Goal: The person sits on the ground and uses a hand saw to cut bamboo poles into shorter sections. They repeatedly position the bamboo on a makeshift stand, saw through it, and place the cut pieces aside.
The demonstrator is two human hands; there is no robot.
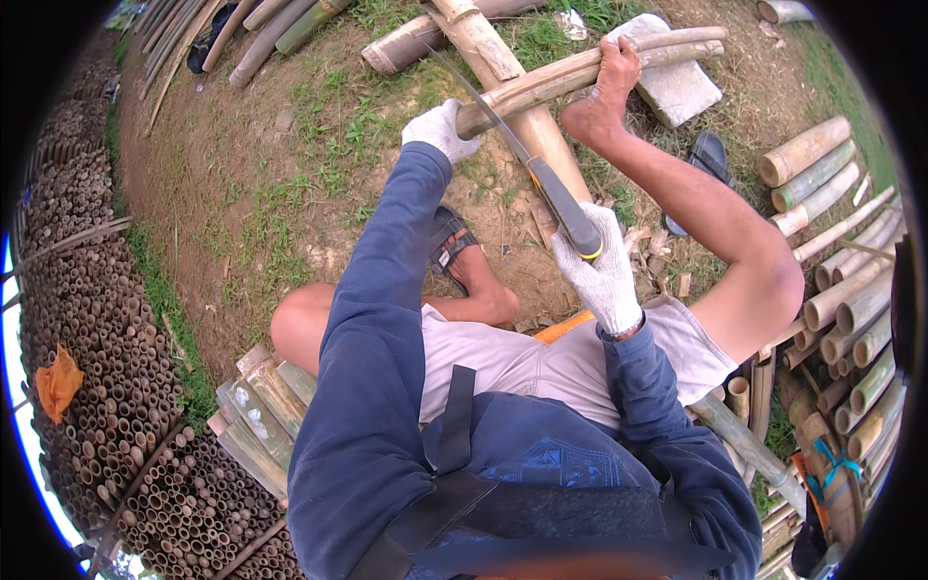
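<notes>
My left hand (440, 131), in a white knit glove, grips the near left end of a curved bamboo pole (556, 85). The pole lies across a thicker bamboo beam (553, 145) on the ground. In my right hand (601, 275), also gloved, is the dark handle of a hand saw (564, 201). Its long thin blade crosses over the pole close to my left hand; whether the teeth have cut into it I cannot tell. My bare right foot (607, 92) presses on the pole farther along, toes curled over it.
A pale stone block (681, 92) sits under the pole's far end. One dark sandal (710, 159) lies off to the right. Cut bamboo lengths (812, 174) are piled on the right, and a large stack of bamboo tubes (106, 338) fills the left. Wood chips (657, 251) litter the dirt.
</notes>
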